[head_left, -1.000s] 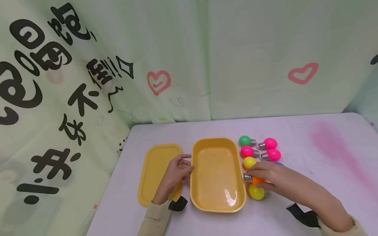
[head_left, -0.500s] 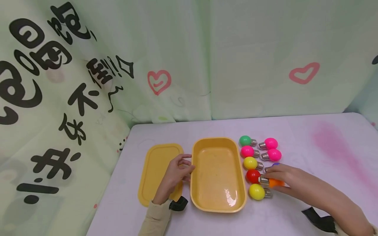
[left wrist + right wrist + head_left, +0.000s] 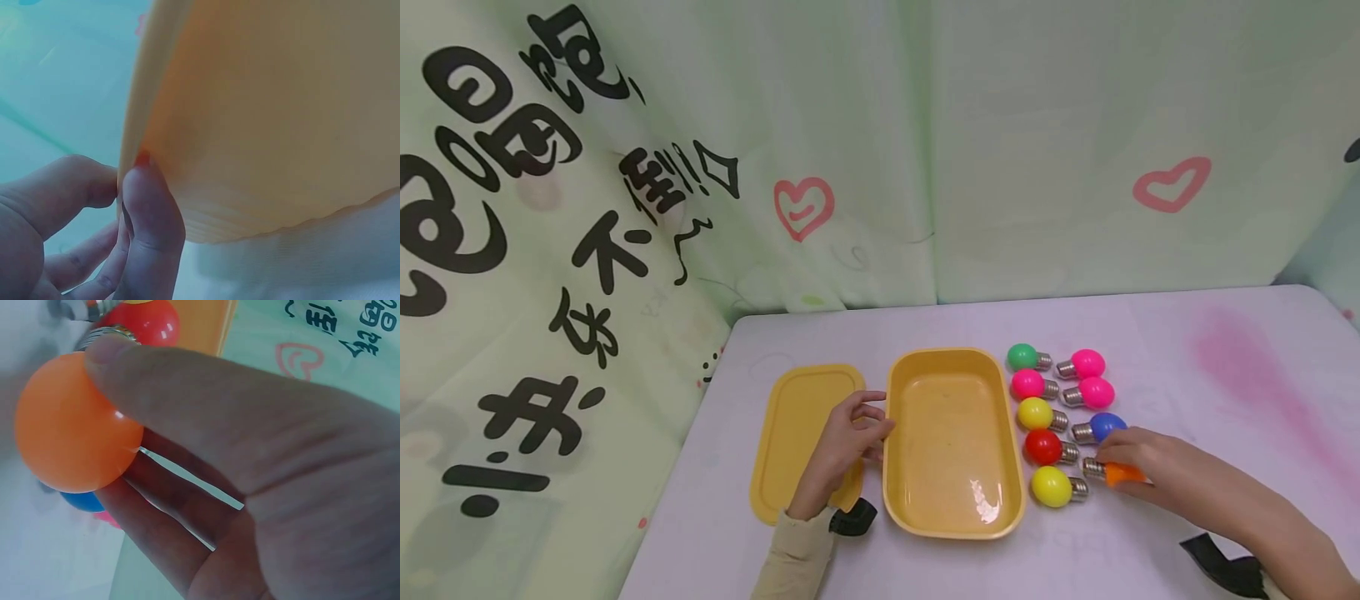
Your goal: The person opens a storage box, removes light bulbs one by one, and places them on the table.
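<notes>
My left hand (image 3: pixel 848 442) is at the left side of a yellow plastic box (image 3: pixel 955 442). In the left wrist view its thumb lies at the rim and a finger (image 3: pixel 153 219) presses the outer wall below, pinching the edge. My right hand (image 3: pixel 1165 462) holds an orange light bulb (image 3: pixel 72 425) between thumb and fingers, its metal screw base (image 3: pixel 1093 468) pointing left. The orange bulb lies at or just above the table, below a blue bulb (image 3: pixel 1107 427) and right of a red bulb (image 3: pixel 1045 447) and a yellow bulb (image 3: pixel 1051 487).
Further back lie a green bulb (image 3: pixel 1022 357), pink bulbs (image 3: pixel 1087 362) and another yellow bulb (image 3: pixel 1034 412), in two columns right of the box. A flat yellow lid (image 3: pixel 797 433) lies left of the box, partly under the left hand. A printed curtain (image 3: pixel 1037 150) hangs behind the table.
My right hand has carried the orange bulb rightward from beside the box, over the red bulb, to the right column; the blue bulb shows more. The left hand and box have stayed put.
</notes>
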`<state>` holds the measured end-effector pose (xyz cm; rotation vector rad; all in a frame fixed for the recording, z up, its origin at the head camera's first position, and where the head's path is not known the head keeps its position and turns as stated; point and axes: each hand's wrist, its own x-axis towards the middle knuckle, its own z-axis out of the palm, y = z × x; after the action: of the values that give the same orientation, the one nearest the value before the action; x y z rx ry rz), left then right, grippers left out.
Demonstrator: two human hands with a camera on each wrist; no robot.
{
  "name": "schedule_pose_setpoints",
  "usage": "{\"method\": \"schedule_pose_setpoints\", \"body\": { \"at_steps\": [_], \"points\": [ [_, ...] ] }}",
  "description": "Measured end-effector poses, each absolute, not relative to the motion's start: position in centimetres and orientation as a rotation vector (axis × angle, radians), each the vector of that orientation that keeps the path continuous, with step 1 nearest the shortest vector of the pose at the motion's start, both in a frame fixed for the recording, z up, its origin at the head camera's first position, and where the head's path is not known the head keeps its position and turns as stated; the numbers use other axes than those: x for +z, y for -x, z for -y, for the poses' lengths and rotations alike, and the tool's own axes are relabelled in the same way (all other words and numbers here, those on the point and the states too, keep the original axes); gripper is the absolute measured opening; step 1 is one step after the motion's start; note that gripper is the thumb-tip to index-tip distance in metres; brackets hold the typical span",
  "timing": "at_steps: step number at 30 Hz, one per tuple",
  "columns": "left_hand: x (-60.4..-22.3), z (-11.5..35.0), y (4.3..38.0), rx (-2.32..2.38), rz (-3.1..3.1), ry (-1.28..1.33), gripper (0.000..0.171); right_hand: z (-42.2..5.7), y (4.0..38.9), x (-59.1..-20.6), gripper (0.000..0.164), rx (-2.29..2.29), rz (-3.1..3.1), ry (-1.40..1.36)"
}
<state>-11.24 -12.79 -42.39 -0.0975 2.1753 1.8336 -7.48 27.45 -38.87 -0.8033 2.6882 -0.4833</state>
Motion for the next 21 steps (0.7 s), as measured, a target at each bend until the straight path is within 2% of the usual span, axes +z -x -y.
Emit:
{"method": "schedule_pose_setpoints", "body": {
  "at_steps": [21],
  "points": [
    [-42.50, 12.90, 11.14, 1.826, -2.190, 0.093, 0.045, -26.96, 7.72, -39.57, 0.033, -0.459, -2.689, 0.772]
  ]
}}
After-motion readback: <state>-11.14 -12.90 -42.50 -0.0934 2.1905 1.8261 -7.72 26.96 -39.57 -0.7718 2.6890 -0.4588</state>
